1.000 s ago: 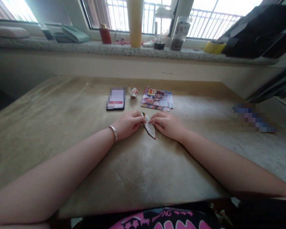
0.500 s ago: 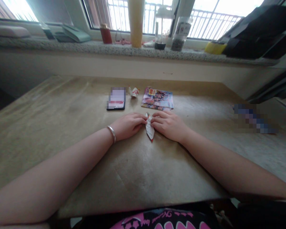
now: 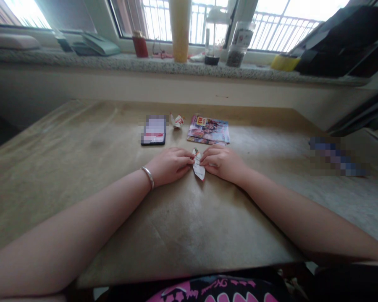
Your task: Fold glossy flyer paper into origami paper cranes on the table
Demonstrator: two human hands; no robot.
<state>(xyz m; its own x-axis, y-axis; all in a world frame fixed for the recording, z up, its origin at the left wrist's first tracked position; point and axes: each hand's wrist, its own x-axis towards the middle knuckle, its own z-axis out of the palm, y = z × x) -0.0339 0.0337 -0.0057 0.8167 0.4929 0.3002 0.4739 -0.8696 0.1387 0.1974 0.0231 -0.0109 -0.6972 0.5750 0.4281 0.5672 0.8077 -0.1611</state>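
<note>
A small folded piece of printed paper, white with red edges, lies on the tan table between my hands. My left hand, with a silver bangle at the wrist, pinches its left edge with curled fingers. My right hand presses and pinches its right side, fingers bent. Both hands rest on the tabletop.
Behind the hands lie a stack of colourful printed sheets, a small folded paper figure and a phone. A blurred object sits at the right. The stone window sill holds bottles, jars and a tall yellow cylinder.
The folded paper has turned from slanting to nearly upright between the fingers, and looks shorter now. Both hands have shifted slightly on it.
</note>
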